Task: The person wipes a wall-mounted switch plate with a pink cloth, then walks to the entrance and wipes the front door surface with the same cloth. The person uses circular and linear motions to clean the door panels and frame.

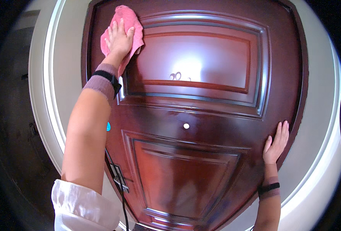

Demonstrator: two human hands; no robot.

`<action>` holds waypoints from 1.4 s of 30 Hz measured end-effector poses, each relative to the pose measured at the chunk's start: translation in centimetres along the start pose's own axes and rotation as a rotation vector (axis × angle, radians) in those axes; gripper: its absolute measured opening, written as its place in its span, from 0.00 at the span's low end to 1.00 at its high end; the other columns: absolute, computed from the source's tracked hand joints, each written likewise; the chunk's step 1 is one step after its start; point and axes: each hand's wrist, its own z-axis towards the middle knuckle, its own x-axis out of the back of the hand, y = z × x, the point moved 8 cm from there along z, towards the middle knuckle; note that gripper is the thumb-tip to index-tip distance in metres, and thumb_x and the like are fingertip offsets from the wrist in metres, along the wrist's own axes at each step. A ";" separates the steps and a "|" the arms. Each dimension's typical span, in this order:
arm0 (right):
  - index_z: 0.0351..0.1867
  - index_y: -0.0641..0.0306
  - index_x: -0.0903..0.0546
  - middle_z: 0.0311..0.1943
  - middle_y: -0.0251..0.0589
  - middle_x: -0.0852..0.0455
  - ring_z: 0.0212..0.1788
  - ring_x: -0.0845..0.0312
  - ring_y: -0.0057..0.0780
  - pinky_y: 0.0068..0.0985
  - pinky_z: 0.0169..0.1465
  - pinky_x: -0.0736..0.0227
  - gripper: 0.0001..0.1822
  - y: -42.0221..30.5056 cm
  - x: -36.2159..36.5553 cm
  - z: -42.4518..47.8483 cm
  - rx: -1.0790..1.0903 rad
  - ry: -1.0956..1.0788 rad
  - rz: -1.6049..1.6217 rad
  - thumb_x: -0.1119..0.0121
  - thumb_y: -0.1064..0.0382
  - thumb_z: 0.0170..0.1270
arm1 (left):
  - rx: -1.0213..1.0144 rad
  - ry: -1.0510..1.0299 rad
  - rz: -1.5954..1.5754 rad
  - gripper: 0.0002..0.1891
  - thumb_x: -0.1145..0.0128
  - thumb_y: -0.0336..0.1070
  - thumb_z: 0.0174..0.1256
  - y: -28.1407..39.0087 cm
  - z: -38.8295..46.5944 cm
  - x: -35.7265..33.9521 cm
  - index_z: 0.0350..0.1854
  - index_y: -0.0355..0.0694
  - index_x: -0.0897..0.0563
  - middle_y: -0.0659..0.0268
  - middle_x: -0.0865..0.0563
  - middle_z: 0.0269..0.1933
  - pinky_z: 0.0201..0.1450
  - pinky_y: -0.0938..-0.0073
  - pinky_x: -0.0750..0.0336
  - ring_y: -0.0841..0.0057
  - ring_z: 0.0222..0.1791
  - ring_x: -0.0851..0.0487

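Observation:
My left hand [120, 39] presses a pink cloth [136, 26] flat against the upper left corner of a glossy dark red wooden panelled door [283, 72]. The fingers are spread over the cloth, and its lower end hangs beneath my wrist. On the right, my right hand [276, 143] rests with its palm on the door near its edge, the fingers extended upward and nothing held. A small round white spot [186, 126], perhaps a peephole, shows at the middle of the door. Dark curved marks [175, 76] are on the upper panel beside a bright reflection.
A metal door handle [120, 182] sits at the lower left, with a black cable [123, 202] hanging in front. A blue round item [108, 126] shows partly behind my left arm. Pale mouldings [47, 57] and wall [317, 86] flank the door; a dark area lies far left.

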 end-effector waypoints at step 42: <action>0.77 0.68 0.32 0.80 0.55 0.36 0.81 0.43 0.56 0.49 0.81 0.49 0.33 -0.5 1.1 0.2 0.022 0.046 0.065 0.51 0.57 0.73 | -0.320 0.131 0.095 0.36 0.61 0.63 0.81 0.9 -0.1 5.9 0.84 0.51 0.40 0.63 0.41 0.85 0.85 0.46 0.57 0.63 0.86 0.50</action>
